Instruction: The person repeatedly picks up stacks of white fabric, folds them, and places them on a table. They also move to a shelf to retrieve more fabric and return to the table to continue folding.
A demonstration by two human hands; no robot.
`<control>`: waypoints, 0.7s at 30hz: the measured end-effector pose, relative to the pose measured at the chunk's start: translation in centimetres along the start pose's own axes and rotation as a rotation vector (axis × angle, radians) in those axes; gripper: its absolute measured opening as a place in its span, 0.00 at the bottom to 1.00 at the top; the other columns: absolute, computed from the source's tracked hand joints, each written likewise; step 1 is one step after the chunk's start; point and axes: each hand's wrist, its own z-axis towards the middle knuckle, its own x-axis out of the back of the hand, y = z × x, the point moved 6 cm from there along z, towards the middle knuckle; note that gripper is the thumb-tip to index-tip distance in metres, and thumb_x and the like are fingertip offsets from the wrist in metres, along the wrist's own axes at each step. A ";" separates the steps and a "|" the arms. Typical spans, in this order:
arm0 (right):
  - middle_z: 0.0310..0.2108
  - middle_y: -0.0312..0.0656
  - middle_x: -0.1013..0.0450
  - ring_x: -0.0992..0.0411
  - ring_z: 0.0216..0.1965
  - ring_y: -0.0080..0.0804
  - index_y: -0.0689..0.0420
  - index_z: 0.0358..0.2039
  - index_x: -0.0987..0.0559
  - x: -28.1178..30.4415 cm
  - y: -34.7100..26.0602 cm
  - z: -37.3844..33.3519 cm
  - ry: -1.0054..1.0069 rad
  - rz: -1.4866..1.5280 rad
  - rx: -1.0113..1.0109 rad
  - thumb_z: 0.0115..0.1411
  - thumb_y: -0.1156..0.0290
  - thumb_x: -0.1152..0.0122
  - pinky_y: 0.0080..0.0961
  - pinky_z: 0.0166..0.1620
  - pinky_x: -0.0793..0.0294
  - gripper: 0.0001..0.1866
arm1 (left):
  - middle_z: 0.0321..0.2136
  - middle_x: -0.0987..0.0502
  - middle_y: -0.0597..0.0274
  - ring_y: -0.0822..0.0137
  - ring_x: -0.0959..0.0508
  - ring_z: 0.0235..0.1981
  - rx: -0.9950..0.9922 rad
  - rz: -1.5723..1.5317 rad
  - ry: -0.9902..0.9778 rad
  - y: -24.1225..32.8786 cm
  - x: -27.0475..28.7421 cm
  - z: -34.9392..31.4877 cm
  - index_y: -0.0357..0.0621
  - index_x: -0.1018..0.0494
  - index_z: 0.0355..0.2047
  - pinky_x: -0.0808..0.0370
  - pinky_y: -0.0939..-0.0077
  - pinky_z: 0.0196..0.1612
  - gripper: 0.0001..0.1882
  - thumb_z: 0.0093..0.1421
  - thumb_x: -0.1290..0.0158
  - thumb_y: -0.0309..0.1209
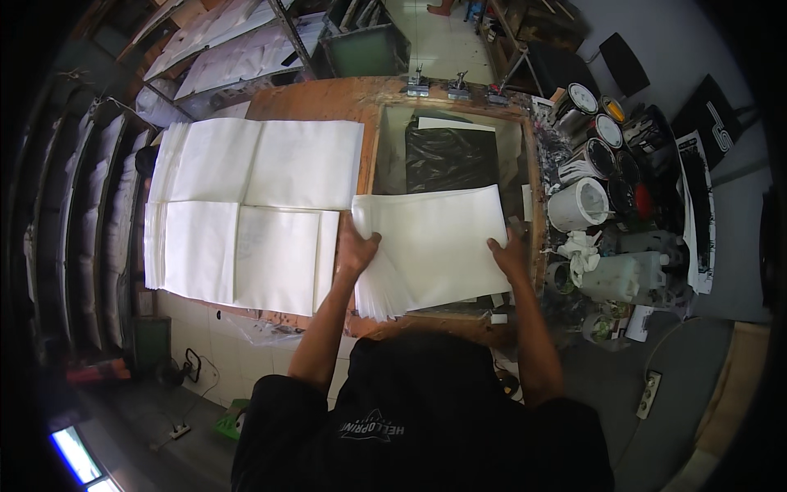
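Observation:
A thick stack of white sheets lies between my hands over the right part of the wooden table; the sheets could be flat paper bags, but I cannot tell. My left hand grips its left edge, and my right hand closes on its right edge. At the near left corner the layers fan apart. Behind the stack, partly covered by it, a black plastic sheet lies in a wooden frame. More piles of white sheets overlap on the table to the left of my left hand.
Metal clamps line the table's far edge. Paint cans, a white bucket and a translucent jug crowd the right side. Shelves stand at the left, with a loaded rack at the far left. A power strip lies at the near right.

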 end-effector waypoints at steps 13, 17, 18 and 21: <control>0.33 0.47 0.21 0.26 0.33 0.24 0.65 0.46 0.22 17.4 -25.8 -3.0 0.300 0.140 0.567 0.60 0.73 0.39 0.23 0.41 0.28 0.14 | 0.47 0.30 0.50 0.63 0.27 0.47 -0.191 -0.588 0.266 8.3 3.3 -11.4 0.32 0.43 0.56 0.29 0.71 0.50 0.30 0.56 0.41 0.22; 0.31 0.43 0.21 0.27 0.33 0.22 0.66 0.42 0.21 21.1 -33.4 -4.9 0.530 -0.308 0.760 0.60 0.75 0.39 0.21 0.41 0.28 0.11 | 0.52 0.33 0.50 0.62 0.30 0.53 -0.157 -0.667 0.268 10.2 4.2 -12.0 0.33 0.51 0.62 0.32 0.69 0.56 0.41 0.53 0.38 0.21; 0.32 0.42 0.21 0.27 0.35 0.23 0.66 0.41 0.21 22.1 -35.1 -5.2 0.619 -0.441 0.801 0.60 0.77 0.40 0.21 0.41 0.28 0.10 | 0.53 0.34 0.49 0.61 0.31 0.54 -0.199 -0.578 0.290 10.6 4.5 -12.1 0.34 0.53 0.63 0.32 0.68 0.57 0.44 0.53 0.37 0.21; 0.38 0.40 0.22 0.26 0.39 0.24 0.66 0.43 0.21 23.1 -41.1 -7.5 0.453 -0.203 1.138 0.59 0.83 0.43 0.22 0.46 0.28 0.11 | 0.64 0.48 0.43 0.54 0.41 0.65 -0.135 -1.219 -0.021 9.5 1.7 -11.3 0.47 0.69 0.69 0.37 0.56 0.63 0.60 0.48 0.34 0.22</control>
